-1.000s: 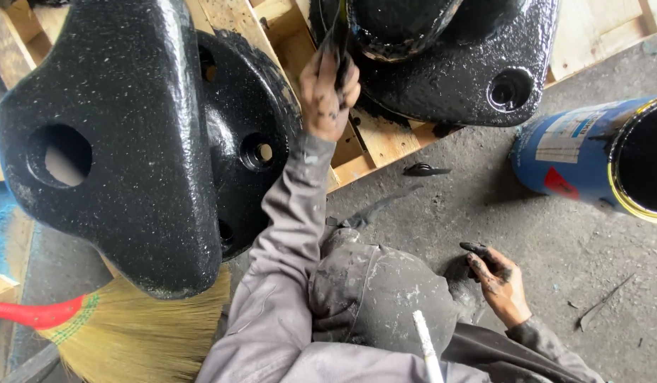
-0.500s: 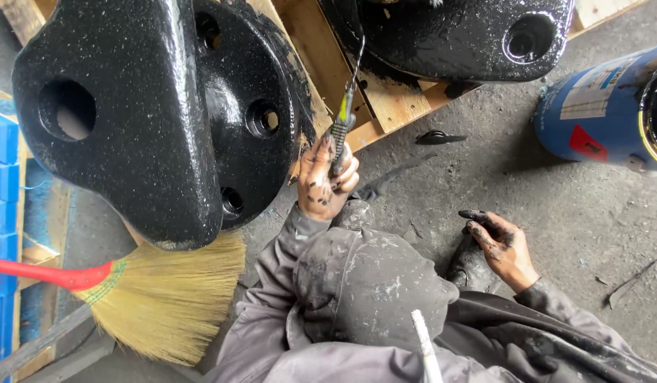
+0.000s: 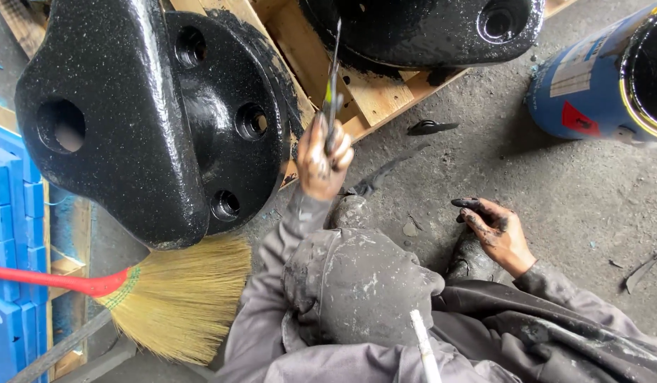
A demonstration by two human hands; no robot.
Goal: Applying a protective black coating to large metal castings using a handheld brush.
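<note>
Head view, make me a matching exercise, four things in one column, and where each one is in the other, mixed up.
1. brush
2. broom
3. paint can
4. right hand

a. on its side, top right
b. held upright in the left hand
c. empty, open above the concrete floor
d. lying lower left, below the black casting

Pairs: 1-b, 2-d, 3-a, 4-c

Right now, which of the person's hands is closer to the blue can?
Right. The right hand rests open on the floor below the blue can; the left hand is farther off, gripping a thin brush by the pallet.
</note>
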